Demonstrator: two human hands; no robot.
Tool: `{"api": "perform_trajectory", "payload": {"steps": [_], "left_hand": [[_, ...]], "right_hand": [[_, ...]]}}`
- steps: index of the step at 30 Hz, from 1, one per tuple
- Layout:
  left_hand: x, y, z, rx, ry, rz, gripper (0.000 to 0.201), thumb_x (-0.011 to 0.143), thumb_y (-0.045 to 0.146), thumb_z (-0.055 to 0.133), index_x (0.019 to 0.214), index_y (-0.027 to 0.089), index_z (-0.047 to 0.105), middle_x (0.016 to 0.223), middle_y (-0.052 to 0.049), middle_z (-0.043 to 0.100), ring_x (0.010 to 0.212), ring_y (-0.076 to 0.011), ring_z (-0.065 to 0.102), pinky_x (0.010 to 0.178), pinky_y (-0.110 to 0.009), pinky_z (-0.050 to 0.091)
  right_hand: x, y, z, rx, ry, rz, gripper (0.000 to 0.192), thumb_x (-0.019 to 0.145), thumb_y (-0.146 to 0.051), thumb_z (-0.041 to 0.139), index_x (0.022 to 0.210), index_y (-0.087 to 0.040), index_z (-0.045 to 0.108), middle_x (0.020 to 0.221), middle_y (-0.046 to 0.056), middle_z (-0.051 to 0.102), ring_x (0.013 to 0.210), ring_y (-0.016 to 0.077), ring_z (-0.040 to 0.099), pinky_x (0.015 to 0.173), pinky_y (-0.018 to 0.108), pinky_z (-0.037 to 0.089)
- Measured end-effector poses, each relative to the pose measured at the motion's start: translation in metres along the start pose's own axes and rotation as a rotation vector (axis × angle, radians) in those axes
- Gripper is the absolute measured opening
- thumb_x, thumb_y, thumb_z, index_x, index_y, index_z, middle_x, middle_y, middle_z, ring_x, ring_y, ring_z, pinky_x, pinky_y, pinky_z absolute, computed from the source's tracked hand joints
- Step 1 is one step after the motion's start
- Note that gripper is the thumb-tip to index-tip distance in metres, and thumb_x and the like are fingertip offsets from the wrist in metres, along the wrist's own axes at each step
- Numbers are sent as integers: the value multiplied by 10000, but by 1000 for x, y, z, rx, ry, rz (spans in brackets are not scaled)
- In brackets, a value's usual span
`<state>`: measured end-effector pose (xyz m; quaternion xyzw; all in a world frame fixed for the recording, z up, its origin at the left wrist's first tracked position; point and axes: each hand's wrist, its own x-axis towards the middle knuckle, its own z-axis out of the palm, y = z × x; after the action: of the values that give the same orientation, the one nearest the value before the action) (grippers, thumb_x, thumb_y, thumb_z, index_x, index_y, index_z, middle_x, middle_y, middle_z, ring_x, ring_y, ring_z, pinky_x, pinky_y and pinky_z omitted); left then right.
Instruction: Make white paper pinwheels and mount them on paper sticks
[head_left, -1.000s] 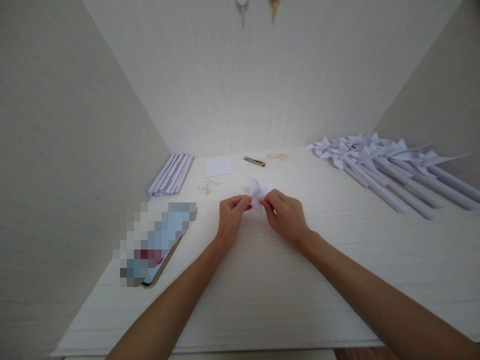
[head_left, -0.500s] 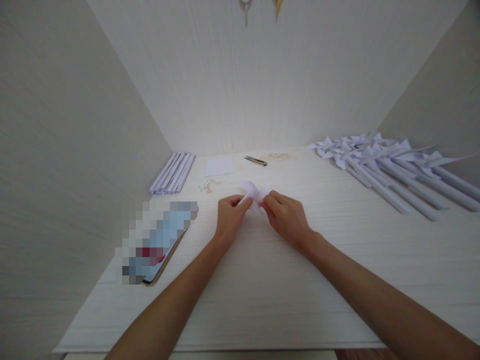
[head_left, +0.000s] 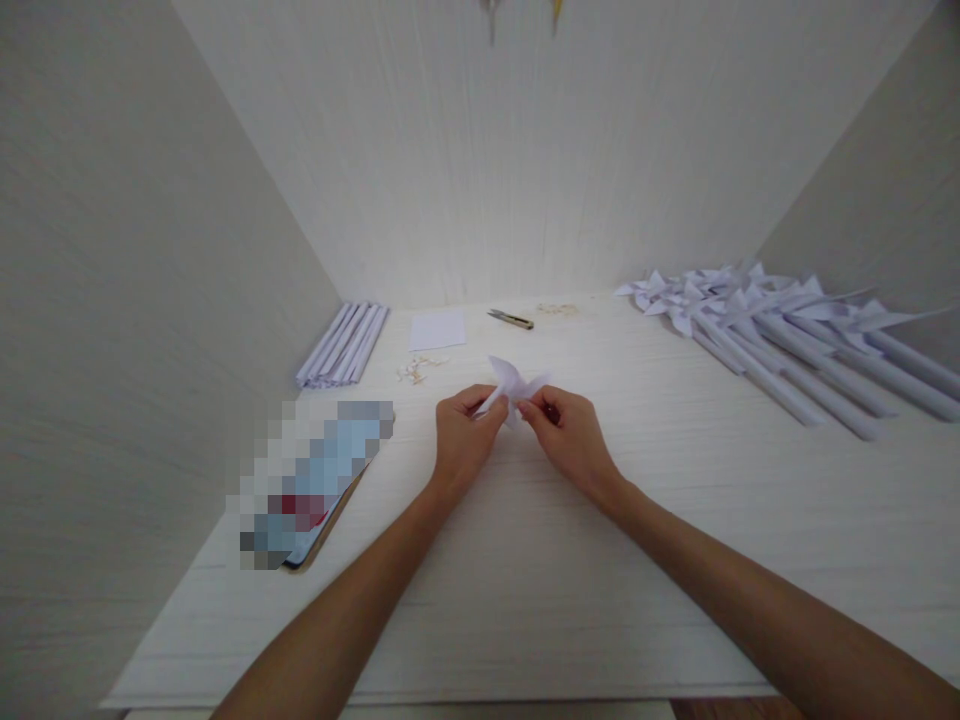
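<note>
A white paper pinwheel (head_left: 510, 378) with curled blades is between my hands above the middle of the table. My left hand (head_left: 466, 432) is closed on its left side, thumb pressed near the centre. My right hand (head_left: 568, 430) pinches at the pinwheel's centre from the right, its thumb and forefinger together. Whether a small piece sits between those right fingertips is too fine to tell. Just beyond my left hand lie several small white-tipped sticks (head_left: 416, 370) in a loose scatter.
Rolled paper tubes (head_left: 345, 345) lie bundled at the left wall. A square paper sheet (head_left: 438, 330), thread snips (head_left: 511, 319) and small stick bits (head_left: 559, 309) line the back. Finished pinwheels on paper tubes (head_left: 780, 330) are piled right. A phone (head_left: 337, 480), partly blurred, lies left.
The pinwheel has turned a little, its upper blade now pointing up more clearly. My right fingers have shifted slightly left and down, from its right blade toward its centre.
</note>
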<state>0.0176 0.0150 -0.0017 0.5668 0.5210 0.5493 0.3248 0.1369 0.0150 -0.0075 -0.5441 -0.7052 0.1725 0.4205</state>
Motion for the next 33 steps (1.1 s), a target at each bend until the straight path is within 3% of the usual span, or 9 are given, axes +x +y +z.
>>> {"api": "perform_trajectory", "payload": {"steps": [5,8,18,33], "left_hand": [[0,-1,1,0,42,-15,136,650,208,540,624,155,663,613,16,631,607,-127,547,589,-225,419],[0,-1,2,10,63,-20,127,643,201,547,626,153,663,612,14,632,607,-132,548,584,-229,418],[-2,-1,2,20,78,88,130,662,199,532,627,155,649,632,13,631,617,-119,548,613,-222,415],[-5,0,4,-6,95,102,109,666,196,539,639,159,637,649,12,631,630,-119,551,618,-222,417]], "right_hand": [[-3,2,-3,-217,74,-238,235,771,-244,461,552,-165,493,545,13,533,467,97,421,463,225,266],[-4,1,-5,-294,75,-284,260,786,-254,436,553,-162,508,560,25,546,467,97,425,453,230,246],[-4,-6,3,302,61,121,236,704,-273,527,501,-155,522,436,-23,490,412,84,418,424,212,322],[-7,-6,3,287,129,73,202,696,-252,528,520,-156,508,458,-15,484,419,87,411,420,217,321]]}}
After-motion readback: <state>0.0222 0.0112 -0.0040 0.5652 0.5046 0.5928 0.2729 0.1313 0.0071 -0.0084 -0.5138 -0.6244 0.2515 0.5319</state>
